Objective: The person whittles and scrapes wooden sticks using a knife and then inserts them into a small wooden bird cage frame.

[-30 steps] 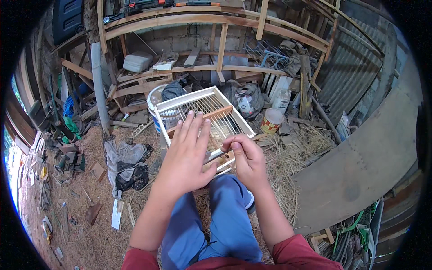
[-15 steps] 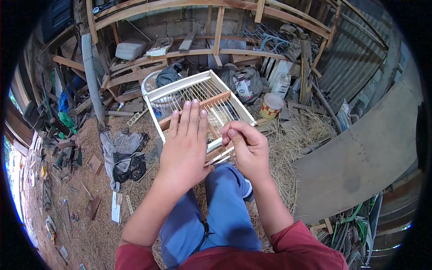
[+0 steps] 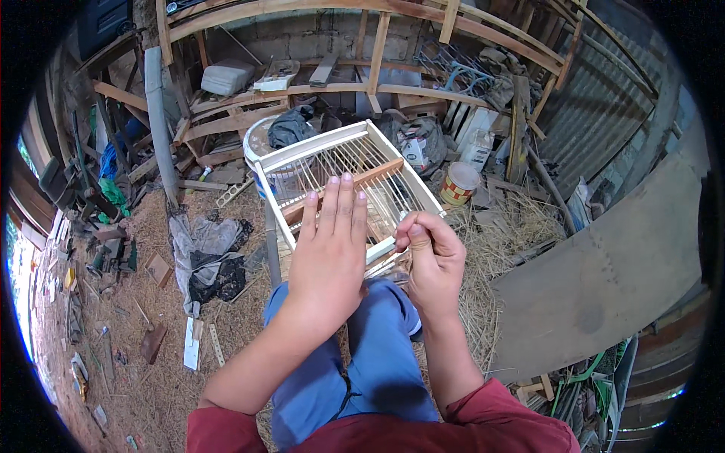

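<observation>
A cage-like frame of pale wood [image 3: 311, 149] with thin parallel bars sits tilted in front of my knees. A reddish-brown crosspiece [image 3: 383, 174] runs across its middle. My left hand [image 3: 330, 253] lies flat over the near left part of the frame, its fingers stretched out and pointing away from me. At the near right corner, my right hand [image 3: 430, 253] is closed, thumb and forefinger pinched together. Whatever it may hold is too small to make out. The left hand hides part of the bars and the near edge.
Behind the frame stands a white bucket [image 3: 260, 140] with dark cloth on it. A red and yellow can [image 3: 460, 183] is at the right, near straw. A large flat sheet [image 3: 604, 264] leans at far right. Grey cloth [image 3: 189, 249] lies on the shavings-covered floor at left.
Both hands and the wooden frame have shifted slightly to the right in the view, which itself has moved a little. The left hand stays flat and the right stays pinched.
</observation>
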`<action>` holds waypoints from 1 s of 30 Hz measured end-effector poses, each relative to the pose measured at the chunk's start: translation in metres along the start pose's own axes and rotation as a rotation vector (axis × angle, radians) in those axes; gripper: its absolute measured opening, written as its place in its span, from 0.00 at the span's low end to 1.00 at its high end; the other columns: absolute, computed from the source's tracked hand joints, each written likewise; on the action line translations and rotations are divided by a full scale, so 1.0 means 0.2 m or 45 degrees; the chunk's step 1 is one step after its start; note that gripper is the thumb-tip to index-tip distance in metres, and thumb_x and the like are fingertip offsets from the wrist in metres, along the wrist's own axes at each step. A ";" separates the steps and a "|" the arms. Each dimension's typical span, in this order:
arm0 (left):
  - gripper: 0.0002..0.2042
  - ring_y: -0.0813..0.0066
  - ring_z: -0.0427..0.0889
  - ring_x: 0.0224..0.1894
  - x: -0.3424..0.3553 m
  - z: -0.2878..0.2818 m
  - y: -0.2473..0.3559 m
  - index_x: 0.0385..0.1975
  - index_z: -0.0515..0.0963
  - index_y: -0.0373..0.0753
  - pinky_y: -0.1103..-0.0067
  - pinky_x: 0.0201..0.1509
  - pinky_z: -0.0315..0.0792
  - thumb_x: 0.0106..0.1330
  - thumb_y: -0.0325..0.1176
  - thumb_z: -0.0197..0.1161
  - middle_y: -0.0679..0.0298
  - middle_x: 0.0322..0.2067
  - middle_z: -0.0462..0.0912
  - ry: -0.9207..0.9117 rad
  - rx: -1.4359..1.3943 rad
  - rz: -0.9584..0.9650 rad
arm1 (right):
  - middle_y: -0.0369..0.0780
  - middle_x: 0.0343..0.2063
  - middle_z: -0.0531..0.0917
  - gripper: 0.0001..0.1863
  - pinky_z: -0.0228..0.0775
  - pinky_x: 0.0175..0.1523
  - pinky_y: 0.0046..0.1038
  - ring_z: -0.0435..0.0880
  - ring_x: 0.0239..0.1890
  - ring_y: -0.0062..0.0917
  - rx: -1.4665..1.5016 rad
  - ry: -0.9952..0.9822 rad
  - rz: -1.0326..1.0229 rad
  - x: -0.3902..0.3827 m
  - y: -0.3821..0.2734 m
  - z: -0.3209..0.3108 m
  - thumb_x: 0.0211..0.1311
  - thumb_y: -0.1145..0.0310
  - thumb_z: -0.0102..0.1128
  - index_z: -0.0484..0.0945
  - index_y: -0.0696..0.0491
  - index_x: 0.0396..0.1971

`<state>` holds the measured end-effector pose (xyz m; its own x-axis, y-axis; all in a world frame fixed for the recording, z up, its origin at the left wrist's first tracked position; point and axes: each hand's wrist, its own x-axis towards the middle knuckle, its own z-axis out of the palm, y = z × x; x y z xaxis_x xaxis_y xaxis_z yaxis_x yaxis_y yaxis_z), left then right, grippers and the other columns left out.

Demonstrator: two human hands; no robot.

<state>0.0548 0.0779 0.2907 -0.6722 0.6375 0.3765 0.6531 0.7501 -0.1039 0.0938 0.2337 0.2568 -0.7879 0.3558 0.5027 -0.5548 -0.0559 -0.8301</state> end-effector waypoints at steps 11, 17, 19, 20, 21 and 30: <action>0.57 0.47 0.51 0.81 0.00 0.04 -0.01 0.73 0.59 0.28 0.56 0.84 0.42 0.41 0.40 0.83 0.42 0.77 0.53 0.031 0.004 -0.014 | 0.34 0.35 0.83 0.06 0.71 0.40 0.18 0.76 0.33 0.14 0.067 0.086 -0.019 0.00 0.01 0.04 0.78 0.75 0.56 0.81 0.59 0.40; 0.54 0.47 0.52 0.80 0.01 0.06 0.00 0.72 0.61 0.26 0.56 0.83 0.44 0.42 0.38 0.81 0.41 0.77 0.54 0.112 0.018 -0.027 | 0.34 0.34 0.82 0.05 0.70 0.39 0.19 0.75 0.32 0.14 0.104 0.125 -0.037 0.01 0.02 0.05 0.77 0.77 0.56 0.80 0.60 0.41; 0.53 0.47 0.53 0.80 0.01 0.08 -0.01 0.72 0.62 0.25 0.56 0.83 0.44 0.42 0.37 0.80 0.40 0.76 0.55 0.129 0.013 -0.025 | 0.35 0.34 0.82 0.05 0.70 0.39 0.19 0.75 0.32 0.14 0.135 0.130 -0.017 0.01 0.01 0.06 0.77 0.77 0.55 0.80 0.60 0.41; 0.53 0.47 0.53 0.80 0.01 0.08 -0.01 0.72 0.62 0.25 0.56 0.83 0.44 0.42 0.37 0.80 0.40 0.76 0.55 0.133 0.010 -0.037 | 0.35 0.33 0.82 0.05 0.70 0.39 0.19 0.75 0.32 0.15 0.167 0.148 0.005 0.02 0.02 0.06 0.77 0.77 0.55 0.80 0.60 0.41; 0.52 0.47 0.53 0.80 0.00 0.09 -0.02 0.72 0.61 0.25 0.56 0.83 0.44 0.43 0.37 0.79 0.40 0.76 0.55 0.132 0.021 -0.037 | 0.35 0.33 0.82 0.05 0.70 0.39 0.19 0.75 0.32 0.15 0.165 0.135 0.007 0.02 0.02 0.06 0.77 0.77 0.55 0.80 0.60 0.41; 0.58 0.46 0.49 0.81 -0.01 0.10 0.07 0.74 0.58 0.26 0.57 0.84 0.42 0.44 0.48 0.82 0.41 0.77 0.53 0.022 0.050 -0.006 | 0.37 0.34 0.80 0.07 0.70 0.40 0.23 0.74 0.31 0.17 0.261 -0.045 -0.789 0.16 -0.45 0.04 0.79 0.76 0.52 0.79 0.60 0.41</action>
<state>0.0588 0.0902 0.2693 -0.6691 0.6309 0.3929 0.6355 0.7597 -0.1377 0.1158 0.2429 0.3494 -0.3121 0.3484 0.8839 -0.9460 -0.0282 -0.3229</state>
